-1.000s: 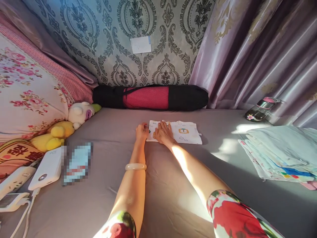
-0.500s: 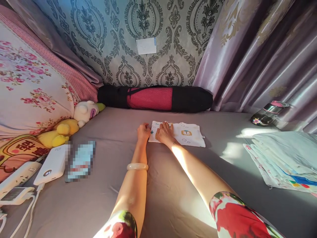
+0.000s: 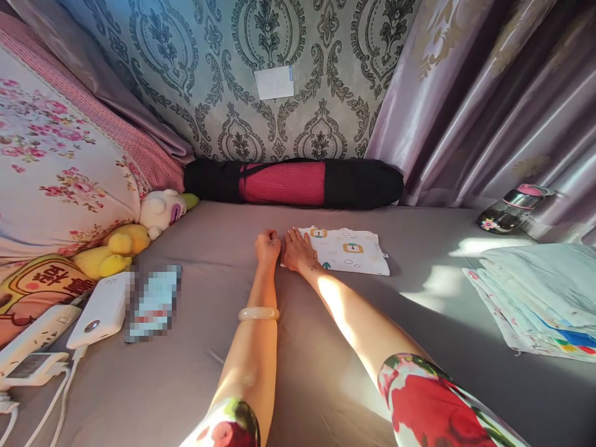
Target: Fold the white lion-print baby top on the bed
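Note:
A small white printed cloth point(image 3: 348, 250) lies folded flat on the grey bedsheet point(image 3: 298, 347) near the far wall. My right hand point(image 3: 297, 249) rests on the cloth's left end, fingers stretched out flat. Just left of the cloth, my left hand point(image 3: 267, 244) is curled into a loose fist on the sheet, touching or nearly touching the cloth's left edge. A pale bangle point(image 3: 258, 314) sits on my left forearm.
A black and red rolled bag point(image 3: 293, 183) lies along the wall. Stuffed toys point(image 3: 139, 226), a white power bank point(image 3: 99, 309) and chargers sit at left. A stack of folded cloths point(image 3: 535, 298) lies at right, with a glass jar point(image 3: 507, 208) by the curtain.
The cloth's left part has been folded over, so it is narrower and shows a different print. Both hands shifted slightly left and the left hand has closed up.

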Action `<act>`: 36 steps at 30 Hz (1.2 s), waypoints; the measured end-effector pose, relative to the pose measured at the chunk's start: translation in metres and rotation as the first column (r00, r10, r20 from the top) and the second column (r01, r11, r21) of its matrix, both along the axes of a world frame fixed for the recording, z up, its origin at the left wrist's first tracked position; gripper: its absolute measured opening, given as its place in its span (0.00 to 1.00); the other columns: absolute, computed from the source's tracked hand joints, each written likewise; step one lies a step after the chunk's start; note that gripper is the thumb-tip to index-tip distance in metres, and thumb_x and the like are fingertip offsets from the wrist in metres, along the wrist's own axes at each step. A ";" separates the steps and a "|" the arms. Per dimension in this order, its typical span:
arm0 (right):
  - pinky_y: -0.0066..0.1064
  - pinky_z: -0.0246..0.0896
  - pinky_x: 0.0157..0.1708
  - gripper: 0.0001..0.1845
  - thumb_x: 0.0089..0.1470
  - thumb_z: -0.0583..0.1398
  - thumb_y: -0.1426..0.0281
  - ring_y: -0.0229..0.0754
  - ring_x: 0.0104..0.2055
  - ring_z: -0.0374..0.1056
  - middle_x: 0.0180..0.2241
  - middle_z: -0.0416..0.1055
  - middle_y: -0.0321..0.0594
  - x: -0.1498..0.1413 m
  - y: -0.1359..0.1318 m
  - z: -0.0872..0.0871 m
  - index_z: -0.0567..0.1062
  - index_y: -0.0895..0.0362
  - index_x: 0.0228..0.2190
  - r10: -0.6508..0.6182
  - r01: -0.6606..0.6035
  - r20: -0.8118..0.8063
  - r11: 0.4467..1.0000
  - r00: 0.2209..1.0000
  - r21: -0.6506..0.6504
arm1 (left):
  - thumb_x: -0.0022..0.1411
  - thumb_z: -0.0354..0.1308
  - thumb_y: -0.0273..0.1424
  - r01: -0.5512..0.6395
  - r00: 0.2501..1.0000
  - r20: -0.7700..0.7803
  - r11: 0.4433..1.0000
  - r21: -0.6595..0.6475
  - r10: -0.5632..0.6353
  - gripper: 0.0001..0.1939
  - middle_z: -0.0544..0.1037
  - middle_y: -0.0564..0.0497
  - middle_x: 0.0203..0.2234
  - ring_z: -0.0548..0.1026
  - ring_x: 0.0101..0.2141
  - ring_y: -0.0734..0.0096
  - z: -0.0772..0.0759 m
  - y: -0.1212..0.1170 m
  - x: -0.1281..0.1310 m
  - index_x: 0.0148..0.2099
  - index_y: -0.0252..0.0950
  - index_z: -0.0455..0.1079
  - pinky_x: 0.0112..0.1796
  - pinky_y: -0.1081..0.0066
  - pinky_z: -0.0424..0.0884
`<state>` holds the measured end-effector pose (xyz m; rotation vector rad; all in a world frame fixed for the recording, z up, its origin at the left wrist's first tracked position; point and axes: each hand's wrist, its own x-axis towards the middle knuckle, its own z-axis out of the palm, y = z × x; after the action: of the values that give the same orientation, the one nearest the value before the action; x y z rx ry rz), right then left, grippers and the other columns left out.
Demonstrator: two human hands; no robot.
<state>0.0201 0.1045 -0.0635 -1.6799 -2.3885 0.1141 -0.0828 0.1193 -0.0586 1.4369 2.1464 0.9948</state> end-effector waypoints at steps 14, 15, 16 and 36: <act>0.52 0.32 0.67 0.29 0.68 0.42 0.65 0.51 0.71 0.42 0.69 0.50 0.52 0.028 0.003 0.008 0.59 0.64 0.64 -0.016 0.017 -0.020 0.998 1.000 0.055 | 0.67 0.48 0.27 0.088 0.992 -0.097 0.995 0.044 -0.083 0.18 0.81 0.43 0.46 0.76 0.50 0.62 0.004 0.000 0.013 0.52 0.35 0.75 0.51 0.67 0.69; 0.52 0.31 0.67 0.29 0.68 0.42 0.64 0.51 0.71 0.42 0.69 0.50 0.52 0.031 0.002 0.006 0.59 0.63 0.64 -0.021 0.022 -0.016 0.998 1.000 0.051 | 0.67 0.48 0.27 0.101 0.989 -0.110 0.994 0.047 -0.095 0.18 0.81 0.42 0.46 0.76 0.49 0.62 0.004 -0.001 0.015 0.52 0.34 0.75 0.51 0.67 0.69; 0.52 0.31 0.67 0.29 0.68 0.42 0.64 0.51 0.71 0.42 0.69 0.50 0.51 0.034 0.002 0.004 0.59 0.63 0.65 -0.024 0.025 -0.011 0.999 1.000 0.036 | 0.67 0.48 0.27 0.110 0.988 -0.118 0.993 0.048 -0.104 0.18 0.81 0.42 0.45 0.76 0.49 0.62 0.004 -0.001 0.017 0.52 0.34 0.75 0.51 0.67 0.69; 0.51 0.33 0.67 0.30 0.67 0.41 0.66 0.52 0.71 0.42 0.68 0.52 0.52 0.065 -0.002 0.002 0.59 0.66 0.64 -0.069 0.072 -0.060 0.996 0.996 0.052 | 0.69 0.45 0.26 0.296 0.916 -0.290 0.955 0.028 -0.276 0.19 0.80 0.44 0.48 0.76 0.51 0.60 0.005 -0.005 0.042 0.55 0.37 0.73 0.51 0.66 0.69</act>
<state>0.0854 0.1020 -0.0612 -1.7098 -2.2676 0.0846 -0.0403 0.1140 -0.0531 1.9658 2.0171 0.8024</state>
